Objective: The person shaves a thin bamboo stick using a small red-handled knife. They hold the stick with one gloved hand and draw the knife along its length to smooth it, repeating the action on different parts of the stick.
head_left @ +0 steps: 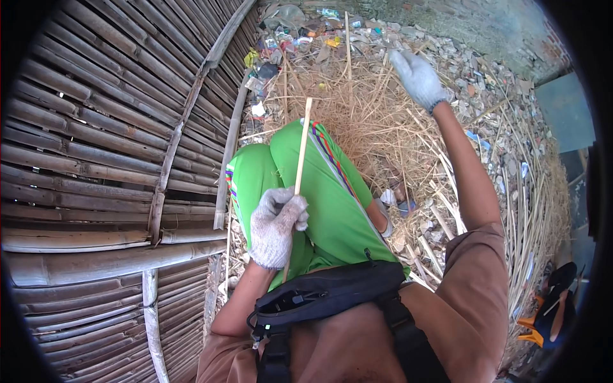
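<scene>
My left hand point(278, 227), in a whitish knit glove, is closed around a slim pale bamboo stick point(304, 137). The stick stands nearly upright over my green-trousered knees, its lower end passing behind the hand toward the black waist bag point(332, 290). Out at the far right, my right hand point(418, 80), gloved too, reaches over the litter with its fingers stretched out. I make out nothing held in it. Dry fibres and shavings point(357, 121) lie in a heap beneath and beside it.
A bamboo slat wall point(96, 147) closes off the left side. Mixed litter point(300, 38) lies along the far edge below a mossy wall point(472, 25). Several bamboo strips point(527, 217) lie along the right, near an orange-and-black object point(543, 322).
</scene>
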`<act>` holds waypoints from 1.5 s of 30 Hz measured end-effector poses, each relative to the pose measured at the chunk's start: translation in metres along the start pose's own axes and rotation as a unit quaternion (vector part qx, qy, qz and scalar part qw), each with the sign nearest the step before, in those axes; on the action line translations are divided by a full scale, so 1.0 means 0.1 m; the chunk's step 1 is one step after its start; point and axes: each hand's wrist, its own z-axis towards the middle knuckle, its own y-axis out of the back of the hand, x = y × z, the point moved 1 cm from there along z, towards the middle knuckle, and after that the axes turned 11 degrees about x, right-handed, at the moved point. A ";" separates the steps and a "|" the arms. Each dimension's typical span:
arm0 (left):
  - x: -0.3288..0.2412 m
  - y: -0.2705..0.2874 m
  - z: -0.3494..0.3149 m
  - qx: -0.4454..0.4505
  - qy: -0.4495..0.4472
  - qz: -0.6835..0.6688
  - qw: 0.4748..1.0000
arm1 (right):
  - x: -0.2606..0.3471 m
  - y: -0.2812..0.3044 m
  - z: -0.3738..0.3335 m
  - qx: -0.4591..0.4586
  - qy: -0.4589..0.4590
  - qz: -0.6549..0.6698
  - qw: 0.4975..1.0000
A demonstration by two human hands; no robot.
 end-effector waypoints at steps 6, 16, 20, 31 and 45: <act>-0.23 -0.17 0.24 0.035 -0.018 0.150 0.988 | 1.45 -0.69 -0.73 0.215 0.073 0.403 0.886; -0.50 0.78 -0.66 0.013 0.019 0.394 0.919 | 0.92 -0.03 0.16 0.014 -0.005 0.612 0.791; -0.52 1.10 -0.90 0.021 -0.087 0.504 0.859 | 0.61 -0.07 0.44 0.008 -0.007 0.633 0.774; -0.42 1.82 -1.27 -0.032 -0.012 0.350 0.936 | -0.03 0.13 0.63 -0.083 -0.014 0.665 0.742; -0.47 1.28 -0.45 0.130 -0.189 -0.161 0.960 | -0.27 -0.16 0.01 -0.059 -0.052 0.723 0.686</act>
